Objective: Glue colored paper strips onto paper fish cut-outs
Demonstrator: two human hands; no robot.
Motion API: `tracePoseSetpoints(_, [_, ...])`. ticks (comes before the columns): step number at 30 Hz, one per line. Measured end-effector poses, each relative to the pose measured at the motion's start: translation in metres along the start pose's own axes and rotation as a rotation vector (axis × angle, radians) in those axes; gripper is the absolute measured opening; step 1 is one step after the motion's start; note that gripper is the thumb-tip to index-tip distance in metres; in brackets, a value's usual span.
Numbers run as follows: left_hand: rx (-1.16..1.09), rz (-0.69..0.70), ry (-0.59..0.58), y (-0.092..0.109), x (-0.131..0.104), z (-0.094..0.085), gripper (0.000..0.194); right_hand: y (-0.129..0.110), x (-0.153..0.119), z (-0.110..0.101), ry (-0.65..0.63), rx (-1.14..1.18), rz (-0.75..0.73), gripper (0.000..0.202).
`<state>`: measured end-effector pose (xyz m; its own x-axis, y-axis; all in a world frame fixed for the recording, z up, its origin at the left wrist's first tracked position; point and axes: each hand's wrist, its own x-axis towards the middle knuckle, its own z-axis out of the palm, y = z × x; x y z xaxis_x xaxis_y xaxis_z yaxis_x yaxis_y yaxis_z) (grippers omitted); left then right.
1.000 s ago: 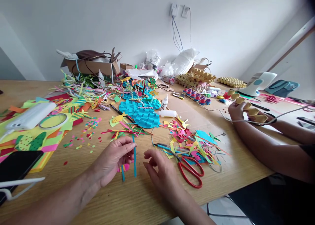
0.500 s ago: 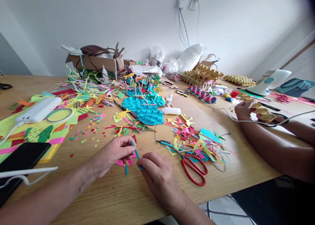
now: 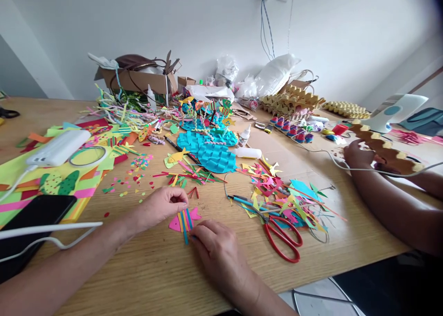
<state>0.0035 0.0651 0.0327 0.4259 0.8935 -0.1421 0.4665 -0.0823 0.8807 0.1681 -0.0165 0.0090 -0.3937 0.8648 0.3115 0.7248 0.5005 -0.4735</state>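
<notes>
We look from head-worn camera, forward and down over surface (image 3: 138,274) toward wall (image 3: 166,20), which fills upper part. Left hand (image 3: 164,206) and right hand (image 3: 219,244) near us, low and central; box (image 3: 141,81) well back. View wide: we catch co-worker's arm (image 3: 384,196) at right edge, surface's near edge lower right.

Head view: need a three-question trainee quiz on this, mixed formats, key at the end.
1. Multiple choice: what color is the body of the paper fish under its stripes? (a) green (b) pink (c) white
2. True or false: the red-handled scissors lie on the table, apart from the right hand.
3. Fill in: the strip nearest the fish's tail is ____ in color.

Key: 1. b; 2. True; 3. blue.
</notes>
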Motion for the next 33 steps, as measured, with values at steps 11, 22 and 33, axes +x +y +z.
tracePoseSetpoints(11, [0.225,0.068,-0.008,-0.017,0.006,0.003,0.013,0.004,-0.002,0.002,0.040,0.145,-0.006,0.014])
tracePoseSetpoints(22, [0.335,0.134,-0.022,-0.021,0.007,0.000,0.016,0.005,-0.003,0.004,0.011,0.141,0.011,0.014])
tracePoseSetpoints(33, [0.428,0.182,0.020,-0.023,0.007,0.004,0.014,0.004,-0.002,0.002,-0.015,0.125,0.019,0.013])
